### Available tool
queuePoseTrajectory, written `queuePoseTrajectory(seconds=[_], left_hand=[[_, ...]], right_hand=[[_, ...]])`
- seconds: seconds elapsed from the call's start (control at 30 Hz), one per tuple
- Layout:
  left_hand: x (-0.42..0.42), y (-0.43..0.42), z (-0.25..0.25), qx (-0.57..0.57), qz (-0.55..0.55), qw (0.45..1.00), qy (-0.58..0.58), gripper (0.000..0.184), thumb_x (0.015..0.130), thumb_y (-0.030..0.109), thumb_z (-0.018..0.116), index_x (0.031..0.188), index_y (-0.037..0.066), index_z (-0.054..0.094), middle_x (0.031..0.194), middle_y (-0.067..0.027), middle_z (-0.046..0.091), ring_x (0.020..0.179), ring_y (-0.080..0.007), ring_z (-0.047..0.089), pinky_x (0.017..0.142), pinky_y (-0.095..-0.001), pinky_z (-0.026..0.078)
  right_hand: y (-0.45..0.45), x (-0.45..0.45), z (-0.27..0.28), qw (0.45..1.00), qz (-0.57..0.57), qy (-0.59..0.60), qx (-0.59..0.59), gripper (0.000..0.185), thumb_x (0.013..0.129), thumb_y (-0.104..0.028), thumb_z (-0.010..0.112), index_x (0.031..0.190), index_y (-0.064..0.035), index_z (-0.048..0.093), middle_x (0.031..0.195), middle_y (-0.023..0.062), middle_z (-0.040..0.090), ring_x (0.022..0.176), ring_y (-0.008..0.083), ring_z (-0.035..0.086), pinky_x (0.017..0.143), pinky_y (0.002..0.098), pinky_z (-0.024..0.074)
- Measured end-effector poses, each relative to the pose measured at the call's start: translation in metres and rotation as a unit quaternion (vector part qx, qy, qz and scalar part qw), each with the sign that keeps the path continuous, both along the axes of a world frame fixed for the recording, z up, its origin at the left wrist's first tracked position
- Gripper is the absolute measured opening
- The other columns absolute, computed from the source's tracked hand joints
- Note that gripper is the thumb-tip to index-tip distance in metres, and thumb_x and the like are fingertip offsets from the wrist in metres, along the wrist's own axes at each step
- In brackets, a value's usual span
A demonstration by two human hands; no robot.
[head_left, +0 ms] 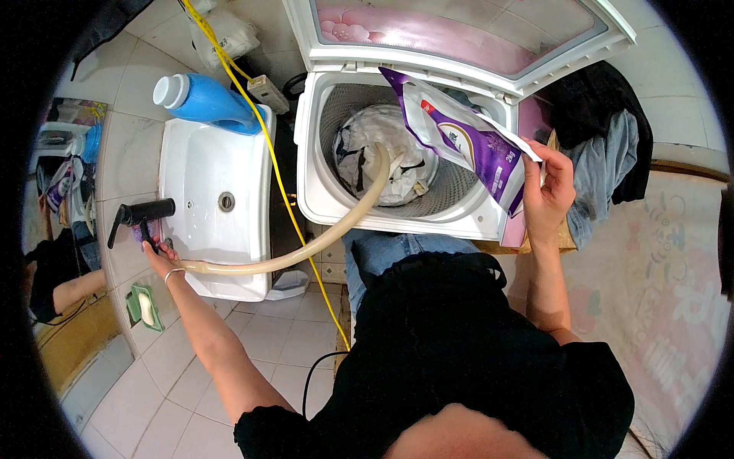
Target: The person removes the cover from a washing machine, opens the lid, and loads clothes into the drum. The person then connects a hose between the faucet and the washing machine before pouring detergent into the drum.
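Note:
My right hand (pixel 552 191) grips a purple and white detergent pouch (pixel 466 138) by its edge, marked 2kg, tilted over the open tub of a washing machine (pixel 310 176). Inside the drum lies white and black laundry (pixel 382 141). My left hand (pixel 162 258) is at the wall beside the sink, fingers closed around a small black tap fitting (pixel 145 231) just below the black faucet (pixel 149 209). From beside that hand a beige hose (pixel 306 251) curves across the sink's front and up into the drum. Where the hose joins is hidden by my hand.
A blue bottle (pixel 210 101) with a white cap lies on the sink (pixel 176 176). A yellow cable (pixel 274 157) hangs between sink and machine. The machine's lid (pixel 459 38) stands raised. Dark and denim clothes (pixel 612 153) lie at right. A green soap dish (pixel 157 314) is on the wall.

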State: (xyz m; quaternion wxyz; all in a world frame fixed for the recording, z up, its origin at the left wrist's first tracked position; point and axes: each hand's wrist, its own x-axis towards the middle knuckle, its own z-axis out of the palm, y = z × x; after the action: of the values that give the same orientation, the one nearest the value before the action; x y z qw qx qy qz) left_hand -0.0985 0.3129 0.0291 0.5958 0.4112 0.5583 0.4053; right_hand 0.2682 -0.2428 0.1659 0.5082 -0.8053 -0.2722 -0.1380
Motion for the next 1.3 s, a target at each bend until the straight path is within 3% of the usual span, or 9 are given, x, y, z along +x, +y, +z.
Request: queuePoseTrajectory(seconds=[1.3], left_hand=[[0.0002,-0.0024,0.0008,0.008,-0.009,1.000,0.008,0.040,0.087,0.053,0.049,0.087,0.013,0.053,0.056,0.0034,0.042,0.042,-0.0079,0.032,0.041,-0.0218,0.024]], right_hand=[[-0.0068,-0.0004,-0.0044,1.000,-0.013,0.001,-0.011,0.016,0.083,0.004,0.058,0.099,0.0007,0.056,0.099,0.0126,0.067,0.089,0.0152,0.063,0.079,0.0248,0.0472]])
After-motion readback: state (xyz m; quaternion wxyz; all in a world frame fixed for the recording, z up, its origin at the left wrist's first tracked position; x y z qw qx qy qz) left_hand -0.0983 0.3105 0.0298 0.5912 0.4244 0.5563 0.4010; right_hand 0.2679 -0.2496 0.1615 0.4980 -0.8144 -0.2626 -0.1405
